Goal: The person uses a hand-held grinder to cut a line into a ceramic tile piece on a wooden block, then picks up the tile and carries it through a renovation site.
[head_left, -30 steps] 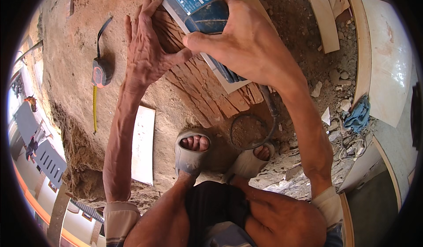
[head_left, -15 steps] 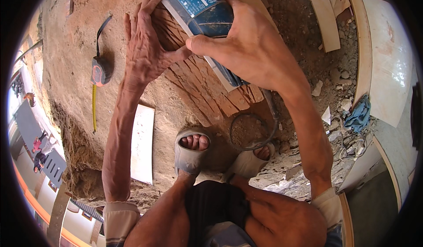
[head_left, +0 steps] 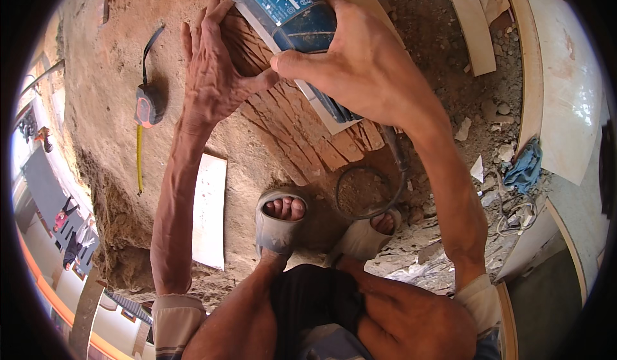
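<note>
My right hand point(head_left: 366, 64) is wrapped round the body of a blue angle grinder point(head_left: 286, 13), its thumb pointing left. Beneath the grinder lies a pale tile strip point(head_left: 326, 117), mostly covered by it. My left hand point(head_left: 215, 71) is spread, with its fingertips by the strip's left edge near the grinder's head and its thumb meeting my right thumb. Both rest over a scored wooden board point(head_left: 283, 128) with many cut grooves. The grinder's disc is out of sight. Its black cord point(head_left: 402, 161) loops toward my feet.
A tape measure point(head_left: 149, 106), its yellow blade partly out, lies left of my left hand. A white tile piece point(head_left: 209, 212) lies by my left forearm. Tile strips point(head_left: 472, 26), a large tile point(head_left: 569, 83), rubble and a blue rag point(head_left: 524, 167) are at right. People point(head_left: 64, 231) appear far left.
My hands and the grinder keep nearly the same place; the picture has shifted only slightly. The distant people at the far left have changed position.
</note>
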A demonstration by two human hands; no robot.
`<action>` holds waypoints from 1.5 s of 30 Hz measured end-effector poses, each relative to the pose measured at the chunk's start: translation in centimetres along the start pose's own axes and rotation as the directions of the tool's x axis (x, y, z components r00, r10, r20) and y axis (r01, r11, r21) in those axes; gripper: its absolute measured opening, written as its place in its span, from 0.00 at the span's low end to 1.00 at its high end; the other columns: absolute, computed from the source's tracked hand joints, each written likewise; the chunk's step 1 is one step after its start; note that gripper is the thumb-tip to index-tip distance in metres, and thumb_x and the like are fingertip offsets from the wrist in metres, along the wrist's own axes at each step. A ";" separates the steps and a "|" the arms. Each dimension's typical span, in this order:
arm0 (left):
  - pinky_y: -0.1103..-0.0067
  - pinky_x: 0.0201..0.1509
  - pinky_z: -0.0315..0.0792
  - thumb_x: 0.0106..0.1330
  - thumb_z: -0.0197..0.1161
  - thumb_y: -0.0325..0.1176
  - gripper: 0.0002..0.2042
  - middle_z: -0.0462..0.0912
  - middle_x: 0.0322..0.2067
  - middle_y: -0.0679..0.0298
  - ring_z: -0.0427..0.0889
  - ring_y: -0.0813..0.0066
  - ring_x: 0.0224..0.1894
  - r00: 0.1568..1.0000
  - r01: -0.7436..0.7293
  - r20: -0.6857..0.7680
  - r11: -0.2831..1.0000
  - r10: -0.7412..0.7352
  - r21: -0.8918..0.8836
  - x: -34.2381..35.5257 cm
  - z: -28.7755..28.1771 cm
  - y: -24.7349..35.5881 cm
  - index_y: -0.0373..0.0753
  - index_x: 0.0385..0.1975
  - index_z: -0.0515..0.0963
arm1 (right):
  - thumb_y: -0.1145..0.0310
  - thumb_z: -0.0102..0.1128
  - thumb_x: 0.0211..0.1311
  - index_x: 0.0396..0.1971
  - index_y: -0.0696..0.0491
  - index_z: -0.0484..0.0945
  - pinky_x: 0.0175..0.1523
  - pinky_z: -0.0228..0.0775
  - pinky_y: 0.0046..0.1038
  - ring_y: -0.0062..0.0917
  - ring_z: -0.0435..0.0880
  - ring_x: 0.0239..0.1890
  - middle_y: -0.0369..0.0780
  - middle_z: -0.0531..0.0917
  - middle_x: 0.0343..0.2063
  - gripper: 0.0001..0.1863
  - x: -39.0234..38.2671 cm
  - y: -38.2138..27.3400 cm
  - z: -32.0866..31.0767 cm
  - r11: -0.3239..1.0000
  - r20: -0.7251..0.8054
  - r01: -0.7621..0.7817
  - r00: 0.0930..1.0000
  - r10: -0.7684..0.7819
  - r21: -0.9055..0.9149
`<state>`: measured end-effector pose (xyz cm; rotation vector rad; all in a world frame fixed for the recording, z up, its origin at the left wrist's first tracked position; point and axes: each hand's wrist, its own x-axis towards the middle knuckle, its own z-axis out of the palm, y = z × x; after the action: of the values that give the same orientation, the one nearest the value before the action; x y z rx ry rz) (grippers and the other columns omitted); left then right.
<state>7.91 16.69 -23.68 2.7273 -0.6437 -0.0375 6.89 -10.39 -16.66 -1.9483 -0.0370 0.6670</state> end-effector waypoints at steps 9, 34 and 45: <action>0.41 0.86 0.37 0.42 0.78 0.81 0.69 0.82 0.61 0.56 0.77 0.55 0.70 0.996 0.071 0.052 0.997 -0.070 -0.033 -0.4 0.1 -0.2 0.43 0.79 0.53 | 0.53 0.78 0.58 0.21 0.57 0.83 0.28 0.77 0.36 0.28 0.82 0.15 0.43 0.82 0.14 0.22 -0.4 1.0 0.7 0.990 -0.117 0.136 0.984 -0.131 0.039; 0.43 0.84 0.41 0.44 0.82 0.74 0.65 0.82 0.55 0.58 0.79 0.57 0.65 0.998 0.035 0.048 0.999 -0.033 -0.032 0.0 -0.3 0.6 0.44 0.78 0.55 | 0.49 0.80 0.59 0.43 0.59 0.86 0.37 0.83 0.36 0.28 0.89 0.26 0.43 0.88 0.25 0.27 -1.0 0.3 -0.3 1.000 0.017 -0.002 1.000 0.002 -0.013; 0.46 0.83 0.45 0.48 0.83 0.71 0.62 0.83 0.57 0.57 0.78 0.55 0.66 0.999 0.016 0.052 0.999 -0.013 -0.050 0.4 -1.1 1.0 0.39 0.75 0.58 | 0.49 0.80 0.60 0.46 0.59 0.87 0.38 0.81 0.33 0.25 0.88 0.28 0.42 0.89 0.27 0.28 -1.9 0.7 -0.1 1.000 0.008 -0.014 1.000 0.013 0.018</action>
<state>7.93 16.03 -22.31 2.6898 -0.6287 -0.1261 5.12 -11.37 -16.40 -1.9305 -0.0231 0.6822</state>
